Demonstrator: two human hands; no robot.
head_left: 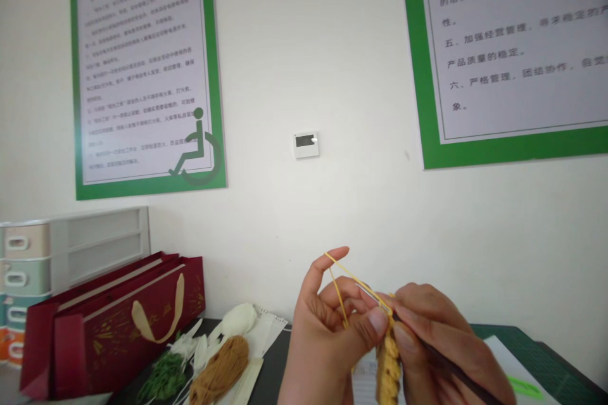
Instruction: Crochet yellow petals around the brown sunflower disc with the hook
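Observation:
My left hand (323,342) is closed, pinching a yellow and brown crocheted piece (389,367) between thumb and fingers. Over its raised index finger runs yellow yarn (350,273), stretched down to the top of the piece. A crochet hook (453,367) with a dark handle sits in my right hand (432,316), whose fingers are wrapped round it. The hook's silver tip passes through yellow loops at the top edge, pointing up and left. Lower parts of the piece hang below, cut off by the frame edge.
On the dark table at left lie brown yarn (221,370), green yarn (164,378) and white yarn (239,319). Dark red gift bags (128,329) stand beside a drawer unit (28,240). A green cutting mat (546,361) and a bright green item (525,386) are at right.

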